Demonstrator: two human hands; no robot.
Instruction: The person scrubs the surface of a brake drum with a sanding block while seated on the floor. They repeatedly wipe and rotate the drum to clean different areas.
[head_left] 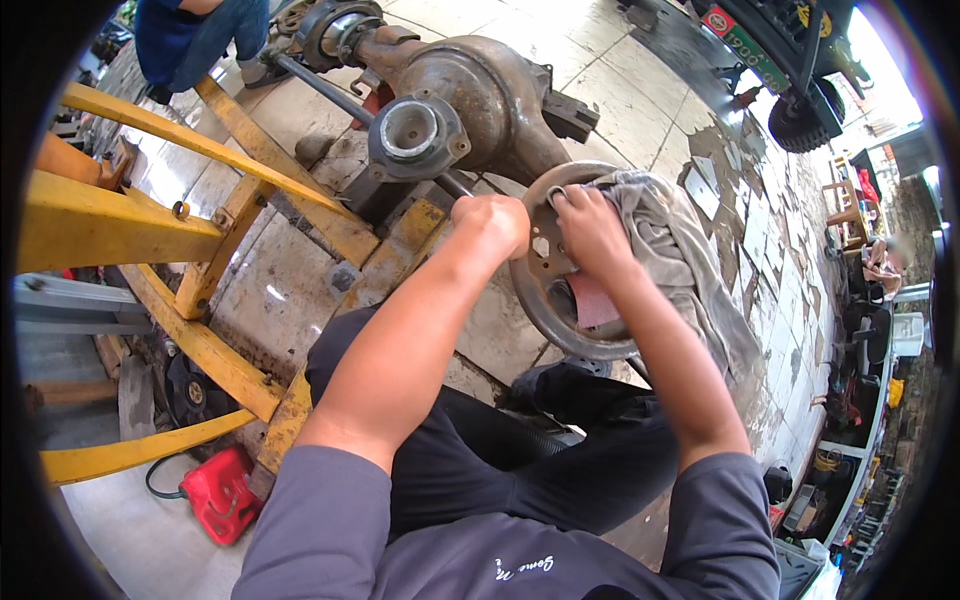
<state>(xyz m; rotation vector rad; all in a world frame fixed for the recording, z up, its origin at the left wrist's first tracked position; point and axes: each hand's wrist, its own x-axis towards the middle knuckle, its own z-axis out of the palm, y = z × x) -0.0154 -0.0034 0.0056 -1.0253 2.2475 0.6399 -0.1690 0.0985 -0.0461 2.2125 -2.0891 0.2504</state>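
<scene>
A round, dished metal plate (540,325) with a raised rim and holes, like a brake backing plate, stands in front of my knees. My left hand (492,224) is closed in a fist against its left rim; whatever the fingers hold is hidden. Curled fingers of my right hand (592,230) press at the plate's upper part, beside a grey cloth (670,225) draped over its right side. What lies under those fingertips is hidden. Below the right hand, a pinkish piece (594,301) shows against the plate.
Beyond my hands lies a large rusty axle housing (470,95) with a hub flange (412,135). Yellow steel frame beams (130,220) fill the left, with a red canister (220,495) beneath. Another person (205,45) is at upper left. Broken tiles (755,245) lie at right, near shelving (865,420).
</scene>
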